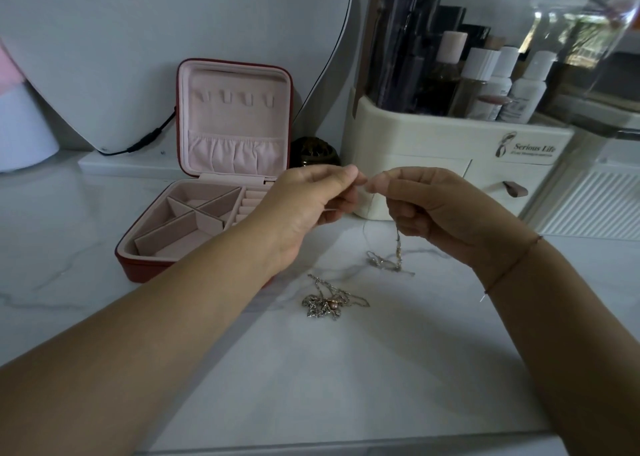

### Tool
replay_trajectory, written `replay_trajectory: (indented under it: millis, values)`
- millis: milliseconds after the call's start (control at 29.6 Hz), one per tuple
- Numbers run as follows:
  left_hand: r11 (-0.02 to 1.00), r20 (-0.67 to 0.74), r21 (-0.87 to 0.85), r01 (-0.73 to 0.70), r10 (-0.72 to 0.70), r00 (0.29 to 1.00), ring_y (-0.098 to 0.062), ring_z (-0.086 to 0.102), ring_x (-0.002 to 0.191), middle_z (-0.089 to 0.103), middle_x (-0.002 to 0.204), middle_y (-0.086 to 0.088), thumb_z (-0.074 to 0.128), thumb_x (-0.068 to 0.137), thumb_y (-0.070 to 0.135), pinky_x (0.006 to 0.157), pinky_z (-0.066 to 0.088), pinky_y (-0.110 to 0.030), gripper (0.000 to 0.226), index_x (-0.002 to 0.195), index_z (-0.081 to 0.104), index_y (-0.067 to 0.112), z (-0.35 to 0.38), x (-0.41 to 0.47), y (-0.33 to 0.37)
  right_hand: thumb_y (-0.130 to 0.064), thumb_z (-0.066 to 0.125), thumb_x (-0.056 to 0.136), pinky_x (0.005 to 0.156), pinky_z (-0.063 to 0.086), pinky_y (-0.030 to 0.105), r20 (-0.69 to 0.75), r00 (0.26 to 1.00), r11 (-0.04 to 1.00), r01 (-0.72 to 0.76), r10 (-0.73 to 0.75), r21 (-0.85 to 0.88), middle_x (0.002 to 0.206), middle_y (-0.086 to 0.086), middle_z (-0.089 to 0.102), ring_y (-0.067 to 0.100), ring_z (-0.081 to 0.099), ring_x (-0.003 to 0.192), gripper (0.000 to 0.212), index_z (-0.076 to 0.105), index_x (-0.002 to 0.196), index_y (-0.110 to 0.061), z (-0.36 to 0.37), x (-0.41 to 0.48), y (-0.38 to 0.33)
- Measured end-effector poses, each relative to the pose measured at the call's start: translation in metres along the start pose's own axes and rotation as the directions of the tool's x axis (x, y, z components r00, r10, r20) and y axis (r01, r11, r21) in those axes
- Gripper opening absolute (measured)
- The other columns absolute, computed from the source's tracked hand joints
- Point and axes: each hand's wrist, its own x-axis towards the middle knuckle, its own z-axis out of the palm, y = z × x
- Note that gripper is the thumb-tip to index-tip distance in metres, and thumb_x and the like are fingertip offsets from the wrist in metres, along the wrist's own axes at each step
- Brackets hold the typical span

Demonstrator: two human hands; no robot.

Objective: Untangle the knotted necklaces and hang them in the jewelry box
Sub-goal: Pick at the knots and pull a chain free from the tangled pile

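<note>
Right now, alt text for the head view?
The left hand and right hand pinch a thin necklace above a marble counter, its tangled end resting on the surface. A second knotted necklace lies nearer; an open red jewelry box stands left.

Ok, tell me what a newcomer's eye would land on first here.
First, the left hand and right hand, raised mid-frame, pinching a thin necklace whose knotted end trails down onto the marble counter. Just nearer lies a second tangled necklace. To the left stands the open red jewelry box, pink-lined, with bare hooks in its lid.
</note>
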Motion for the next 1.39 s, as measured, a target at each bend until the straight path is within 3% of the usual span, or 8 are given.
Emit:
replay_trajectory:
  millis: [169, 338, 541, 676, 878, 1013, 1250, 1385]
  values:
    - [0.975, 0.063, 0.220, 0.008, -0.023, 0.998, -0.008, 0.065, 0.072, 0.070, 0.073, 0.004, 0.069, 0.085, 0.024, 0.070, 0.050, -0.020, 0.009, 0.086, 0.069, 0.015, 0.006, -0.004, -0.006, -0.011, 0.049, 0.094, 0.046, 0.024, 0.020, 0.006, 0.999, 0.990, 0.032, -0.033, 0.139, 0.054, -0.001, 0.046, 0.007, 0.032, 0.041, 0.024, 0.063, 0.113, -0.011, -0.001, 0.000, -0.001]
    - [0.959, 0.132, 0.283, -0.016, -0.022, 0.991, -0.004, 0.065, 0.074, 0.074, 0.080, 0.003, 0.079, 0.073, 0.015, 0.066, 0.047, -0.012, 0.015, 0.086, 0.072, 0.018, 0.010, -0.005, -0.011, -0.009, 0.046, 0.094, 0.041, 0.030, 0.017, 0.017, 0.998, 0.964, 0.061, -0.068, 0.258, 0.057, 0.001, 0.051, 0.006, 0.033, 0.039, 0.032, 0.055, 0.125, -0.010, 0.000, 0.000, -0.004]
    - [0.967, 0.179, 0.251, -0.054, 0.008, 0.984, -0.005, 0.069, 0.076, 0.075, 0.080, 0.002, 0.080, 0.071, 0.011, 0.077, 0.050, -0.014, 0.016, 0.083, 0.073, 0.019, 0.012, -0.006, -0.013, -0.014, 0.052, 0.085, 0.042, 0.030, 0.017, -0.005, 0.996, 0.945, 0.089, -0.092, 0.316, 0.058, 0.001, 0.053, 0.005, 0.033, 0.040, 0.039, 0.055, 0.123, -0.010, 0.000, 0.000, -0.005]
    - [0.967, 0.205, 0.241, -0.085, 0.035, 0.978, -0.002, 0.067, 0.072, 0.073, 0.074, 0.006, 0.078, 0.073, 0.008, 0.072, 0.049, -0.010, 0.014, 0.080, 0.072, 0.020, 0.014, -0.008, -0.012, -0.013, 0.052, 0.084, 0.042, 0.032, 0.016, -0.005, 0.995, 0.939, 0.097, -0.101, 0.331, 0.059, 0.001, 0.053, 0.005, 0.035, 0.040, 0.037, 0.056, 0.121, -0.010, 0.000, 0.000, -0.006]
    - [0.949, 0.156, 0.294, -0.113, 0.069, 0.985, -0.002, 0.065, 0.072, 0.073, 0.075, 0.007, 0.072, 0.081, 0.019, 0.064, 0.046, -0.009, 0.004, 0.083, 0.073, 0.022, 0.011, -0.006, -0.010, -0.011, 0.052, 0.090, 0.041, 0.033, 0.016, -0.062, 0.996, 0.961, 0.081, -0.067, 0.265, 0.060, 0.001, 0.054, 0.006, 0.036, 0.041, 0.030, 0.058, 0.119, -0.011, -0.004, 0.001, -0.003]
    - [0.947, 0.064, 0.291, -0.137, 0.124, 0.990, -0.006, 0.065, 0.073, 0.074, 0.079, 0.000, 0.067, 0.086, 0.018, 0.069, 0.050, -0.015, 0.006, 0.088, 0.073, 0.015, 0.005, -0.002, -0.006, -0.007, 0.046, 0.095, 0.040, 0.030, 0.017, -0.146, 0.989, 0.981, 0.007, 0.022, 0.194, 0.055, -0.002, 0.049, 0.006, 0.034, 0.041, 0.023, 0.062, 0.111, -0.010, -0.010, 0.003, 0.001]
    - [0.998, 0.075, 0.052, 0.019, -0.023, 0.997, -0.009, 0.066, 0.078, 0.071, 0.080, 0.001, 0.058, 0.092, 0.026, 0.075, 0.049, -0.026, 0.020, 0.079, 0.067, 0.015, 0.004, 0.002, -0.001, -0.019, 0.059, 0.088, 0.044, 0.023, 0.017, -0.109, 0.992, 0.997, -0.067, 0.070, 0.026, 0.052, -0.004, 0.039, 0.008, 0.027, 0.044, 0.017, 0.067, 0.099, -0.008, -0.008, 0.002, 0.002]
    - [0.978, 0.118, -0.160, 0.133, -0.115, 0.986, -0.010, 0.063, 0.073, 0.064, 0.071, 0.006, 0.056, 0.092, 0.031, 0.072, 0.047, -0.027, 0.026, 0.068, 0.057, 0.019, 0.003, 0.005, 0.001, -0.031, 0.067, 0.072, 0.044, 0.021, 0.018, -0.003, 0.996, 0.995, -0.086, 0.086, -0.053, 0.052, -0.005, 0.030, 0.008, 0.022, 0.047, 0.034, 0.066, 0.092, -0.003, -0.007, 0.000, 0.000]
